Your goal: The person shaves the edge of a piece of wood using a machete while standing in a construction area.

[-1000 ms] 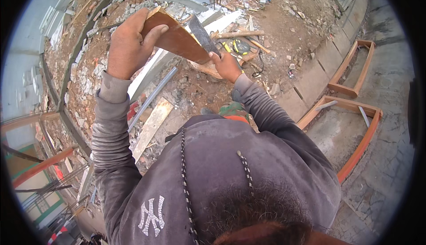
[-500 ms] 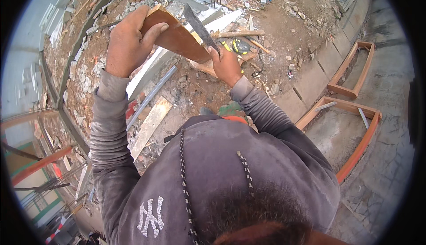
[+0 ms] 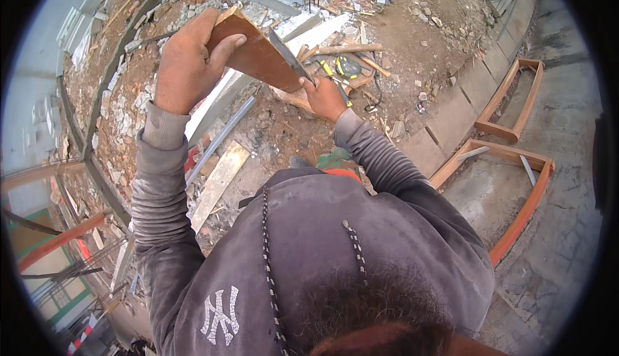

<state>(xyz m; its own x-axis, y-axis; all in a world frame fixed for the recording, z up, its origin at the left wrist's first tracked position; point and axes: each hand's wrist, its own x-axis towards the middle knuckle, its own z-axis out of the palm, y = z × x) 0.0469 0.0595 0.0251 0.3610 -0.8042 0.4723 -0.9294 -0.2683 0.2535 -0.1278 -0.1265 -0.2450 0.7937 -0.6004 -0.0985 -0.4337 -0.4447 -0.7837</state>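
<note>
Up in front of me, my left hand (image 3: 192, 63) grips the far left end of a short brown board (image 3: 258, 58), thumb across its face. The board is held tilted, its near end pointing down to the right. My right hand (image 3: 326, 100) is closed round the handle of a machete (image 3: 290, 56) with a long, dark, flat blade. That blade lies along the board's right edge, which hides part of it; it looks to be touching, though the contact itself is hard to see.
Beyond my hands, a black and yellow tool (image 3: 349, 67) lies among wood scraps and a branch-like stick (image 3: 348, 49). A metal tube (image 3: 222, 138) and a loose plank (image 3: 220, 179) rest on the left. Two wooden frames (image 3: 501, 151) sit on paving at the right. Rubble covers the dirt.
The machete has come down and left, from above the board to along its right edge. My left hand and the board have barely moved.
</note>
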